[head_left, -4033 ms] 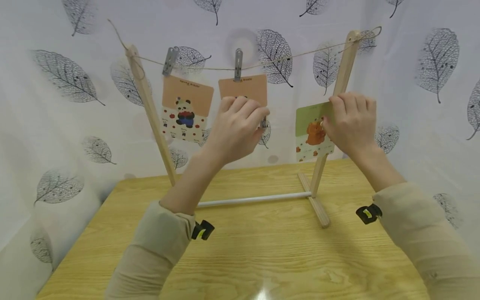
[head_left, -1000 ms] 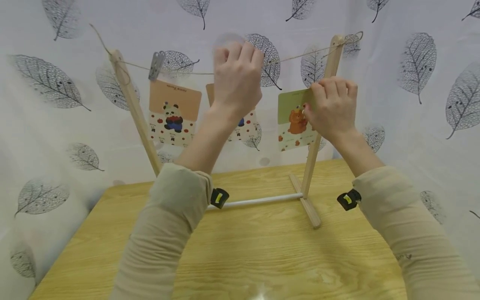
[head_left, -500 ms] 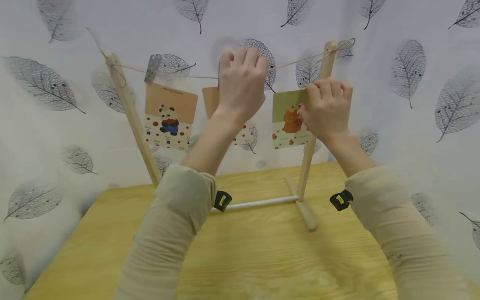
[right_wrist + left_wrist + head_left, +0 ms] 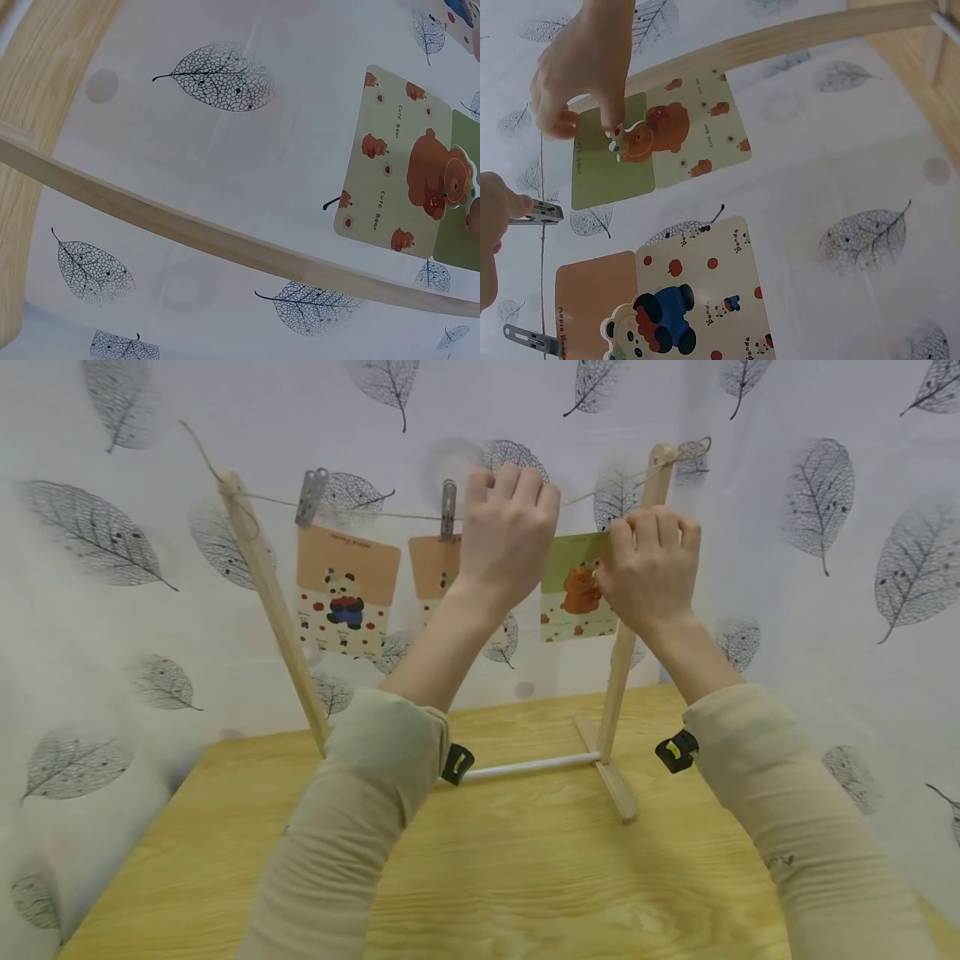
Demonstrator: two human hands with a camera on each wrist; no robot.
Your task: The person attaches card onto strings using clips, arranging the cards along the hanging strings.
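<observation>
My left hand (image 4: 510,531) is up at the string line (image 4: 405,515), in front of the second panda card (image 4: 433,564). In the left wrist view its fingers pinch a grey metal clip (image 4: 538,213), which reaches the string. My right hand (image 4: 654,568) pinches the top edge of a green bear card (image 4: 579,585) between thumb and fingers, beside the right post. The card hangs just under the string. A first panda card (image 4: 347,589) hangs at the left from a metal clip (image 4: 311,497); another clip (image 4: 448,510) holds the second card, partly hidden by my left hand.
The string is tied between a left wooden post (image 4: 273,602) and a right wooden post (image 4: 617,685). A white rod (image 4: 536,766) joins the stand low down, and a wooden foot (image 4: 617,793) lies on the wood-grain table (image 4: 525,868). A leaf-print curtain (image 4: 795,652) hangs behind.
My left hand has risen with a clip from in front of the second panda card to the string, then shifted right, uncovering that card's clip. My right hand has raised the bear card toward the string.
</observation>
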